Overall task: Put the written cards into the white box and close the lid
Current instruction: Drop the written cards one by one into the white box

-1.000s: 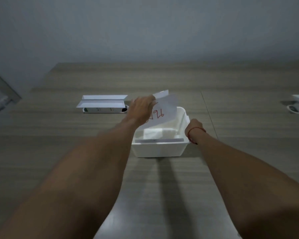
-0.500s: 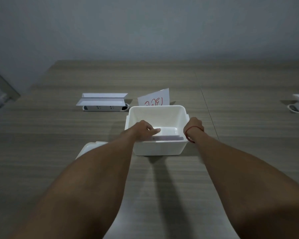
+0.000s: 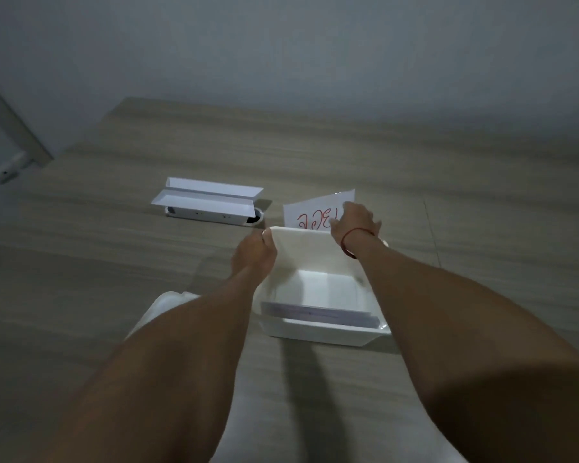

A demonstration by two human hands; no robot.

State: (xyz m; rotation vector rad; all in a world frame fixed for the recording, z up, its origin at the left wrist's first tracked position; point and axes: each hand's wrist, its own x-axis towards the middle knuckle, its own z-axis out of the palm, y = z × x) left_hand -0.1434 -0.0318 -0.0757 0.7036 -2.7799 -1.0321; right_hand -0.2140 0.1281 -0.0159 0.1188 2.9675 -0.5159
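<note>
The white box (image 3: 318, 332) stands open on the wooden table in front of me, with several cards (image 3: 315, 314) leaning against its near wall. My left hand (image 3: 253, 253) grips the box's far left corner. A white card with red writing (image 3: 310, 217) stands upright just behind the box's far rim. My right hand (image 3: 355, 222), a red string around its wrist, pinches that card's right edge. The white lid (image 3: 163, 307) lies on the table left of the box, mostly hidden under my left forearm.
A white socket unit with its flaps raised (image 3: 208, 203) sits on the table to the far left of the box. A grey wall runs behind the table. A door frame with a small fitting (image 3: 7, 168) shows at the left edge.
My left hand has put a card into the box and moved to the box's far left corner. My right hand left the box's right side and took hold of the standing card.
</note>
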